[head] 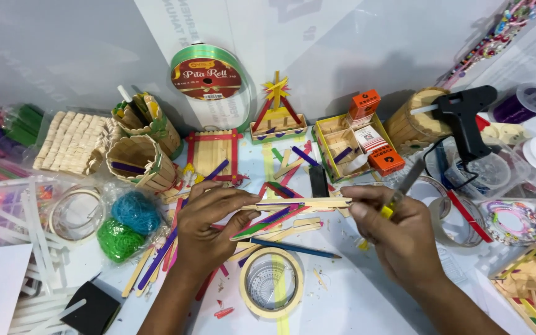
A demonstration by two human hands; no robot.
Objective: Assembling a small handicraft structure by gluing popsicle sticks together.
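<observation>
My left hand (209,220) pinches the left end of a plain wooden craft stick (308,203) and holds it level over the table. My right hand (398,232) touches the stick's right end with thumb and fingertip while gripping a yellow-handled craft knife (402,189), whose blade points up and to the right. Coloured sticks (268,220), purple, green and red, lie just under the held stick, and a blue pencil (296,247) rests below them. A roll of masking tape (271,282) lies between my wrists.
Stick-built baskets (139,162), a red-framed stick panel (212,154) and a small stick house (276,118) stand behind. A black glue gun (463,121) rests at the right. Blue and green fibre balls (128,224) lie at the left, a ribbon spool (209,74) leans on the wall.
</observation>
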